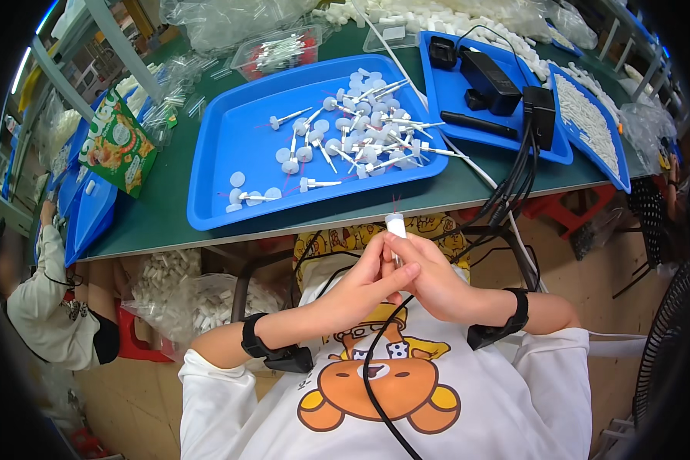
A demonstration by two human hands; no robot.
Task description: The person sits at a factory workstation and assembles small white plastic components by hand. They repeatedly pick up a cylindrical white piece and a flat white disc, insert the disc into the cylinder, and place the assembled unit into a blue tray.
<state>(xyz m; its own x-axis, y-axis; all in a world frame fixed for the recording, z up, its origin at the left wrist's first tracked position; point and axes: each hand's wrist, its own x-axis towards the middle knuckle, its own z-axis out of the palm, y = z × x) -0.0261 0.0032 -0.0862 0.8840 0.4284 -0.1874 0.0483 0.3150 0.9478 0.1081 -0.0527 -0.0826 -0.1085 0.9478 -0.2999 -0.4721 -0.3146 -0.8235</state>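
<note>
White plastic cap piece [395,225] with thin red threads at its top sits pinched between both hands, held over the lap just below the table's edge — left hand [360,287] and right hand [429,277] pressed together around it. Beyond, a blue tray [230,138] holds many similar white pieces [360,138] on the green table [161,215].

The large tray [230,146] lies on the counter [161,207] and holds a heap of small plastic parts [360,134] toward its right end. To the right of this tray sits a second tray [437,84] carrying power adapters [489,79], and behind it a clear box [280,50]; a snack bag [119,146] stands to its left. In front of the large tray, off the counter's near edge, the left hand [360,287] and right hand [429,280] meet around one small part [395,225].
</note>
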